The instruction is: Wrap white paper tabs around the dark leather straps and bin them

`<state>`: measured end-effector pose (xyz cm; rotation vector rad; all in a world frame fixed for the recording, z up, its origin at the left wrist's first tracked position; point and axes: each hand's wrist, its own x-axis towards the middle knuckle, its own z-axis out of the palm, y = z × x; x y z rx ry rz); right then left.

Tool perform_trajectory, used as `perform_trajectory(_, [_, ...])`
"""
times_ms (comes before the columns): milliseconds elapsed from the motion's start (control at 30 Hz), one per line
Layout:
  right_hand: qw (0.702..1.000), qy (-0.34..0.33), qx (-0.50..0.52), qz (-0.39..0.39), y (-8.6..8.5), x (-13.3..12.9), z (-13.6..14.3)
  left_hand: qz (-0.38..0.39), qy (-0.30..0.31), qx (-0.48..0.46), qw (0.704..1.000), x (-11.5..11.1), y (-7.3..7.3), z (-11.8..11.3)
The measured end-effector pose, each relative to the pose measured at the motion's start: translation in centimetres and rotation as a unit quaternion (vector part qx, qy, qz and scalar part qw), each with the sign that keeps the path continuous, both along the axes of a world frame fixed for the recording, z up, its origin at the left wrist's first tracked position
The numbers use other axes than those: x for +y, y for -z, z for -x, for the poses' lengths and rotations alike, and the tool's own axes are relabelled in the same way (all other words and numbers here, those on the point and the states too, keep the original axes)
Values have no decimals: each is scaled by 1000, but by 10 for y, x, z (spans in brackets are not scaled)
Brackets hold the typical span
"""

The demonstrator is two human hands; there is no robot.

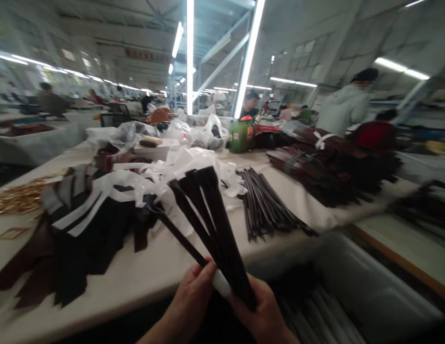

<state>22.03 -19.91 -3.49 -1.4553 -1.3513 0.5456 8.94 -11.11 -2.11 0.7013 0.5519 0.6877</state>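
My right hand (261, 306) is closed around a fanned bundle of dark leather straps (218, 224), which point up and away from me. A single narrow dark strap (181, 236) is pinched in my left hand (197, 291), close beside the bundle. Between the two hands shows something white (221, 283), perhaps a wrap on a finger; I cannot tell for sure. On the table beyond, to the right, lies a pile of similar thin dark straps (267, 205).
The cream-covered table (136, 286) holds dark leather pieces (86, 239), white strips (132, 184), gold buckles (21, 196), a green jug (241, 135) and tied brown leather bundles (315, 162). A grey bin (380, 282) stands at lower right. A person (344, 107) is at the back right.
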Motion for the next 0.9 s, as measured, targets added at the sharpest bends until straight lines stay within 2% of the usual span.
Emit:
perform_trajectory(67, [998,39,-40,18,-18,-12,-11,-45,35,45,997,2,0,10])
perform_trajectory(167, [983,161,-81,41,-37,-48,-48,-135,61,114,982,25,-2,20])
perform_trajectory(267, [941,315,-103,61,-42,-106,-95,-169,67,173,968,44,0,23])
perform_trajectory(333, [903,407,-113,79,-37,-149,-125,-166,69,200,963,49,4,24])
perform_trajectory(433, [853,490,-122,133,-14,-209,-159,-164,86,227,956,48,15,24])
perform_trajectory(533, [827,513,-113,201,22,-256,-172,-165,119,239,950,46,31,22])
perform_trajectory(600, [817,514,-102,238,49,-277,-171,-171,137,230,948,45,38,17])
perform_trajectory(667, [810,516,-91,262,73,-288,-169,-176,151,211,950,45,41,10])
perform_trajectory(767, [805,522,-80,271,100,-288,-171,-186,158,192,951,49,36,-6])
perform_trajectory(900, [810,516,-74,270,117,-280,-183,-211,176,185,943,56,27,-35])
